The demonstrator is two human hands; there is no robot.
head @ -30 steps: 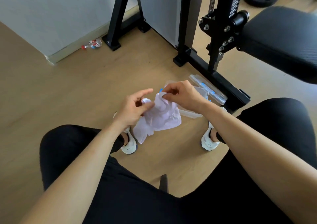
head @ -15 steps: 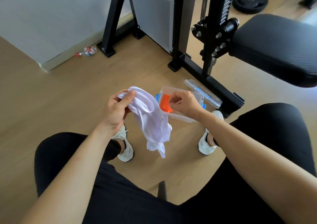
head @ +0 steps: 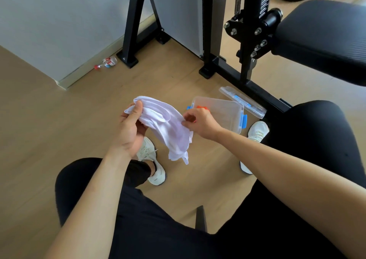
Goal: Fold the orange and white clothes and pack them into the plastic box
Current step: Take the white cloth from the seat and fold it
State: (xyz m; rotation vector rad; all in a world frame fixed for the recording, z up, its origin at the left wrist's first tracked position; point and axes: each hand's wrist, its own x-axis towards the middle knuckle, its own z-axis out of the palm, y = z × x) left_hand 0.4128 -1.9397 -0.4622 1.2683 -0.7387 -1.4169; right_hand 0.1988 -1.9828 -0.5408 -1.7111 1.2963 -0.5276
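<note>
Nearest the camera we recorded a seated person's legs in black trousers (head: pixel 150 229), with both bare forearms reaching forward over them. The left hand (head: pixel 130 131) gripped the bunched upper end of the white garment (head: pixel 168 127), thumb on top and fingers curled beneath. The right hand (head: pixel 200 123) pinched the garment's right edge between thumb and forefinger. The cloth was held above the wooden floor (head: pixel 49 139) between two white shoes (head: pixel 153 163), its lower end dangling free. Just beyond the right hand the clear plastic box (head: pixel 223 112) stood open on the floor, with the orange garment (head: pixel 201 107) partly visible in its left end. Its lid (head: pixel 242 102) lay just beside it, near the black machine frame (head: pixel 227 72). Farther off, a small bottle (head: pixel 107 62) lay by the wall.
</note>
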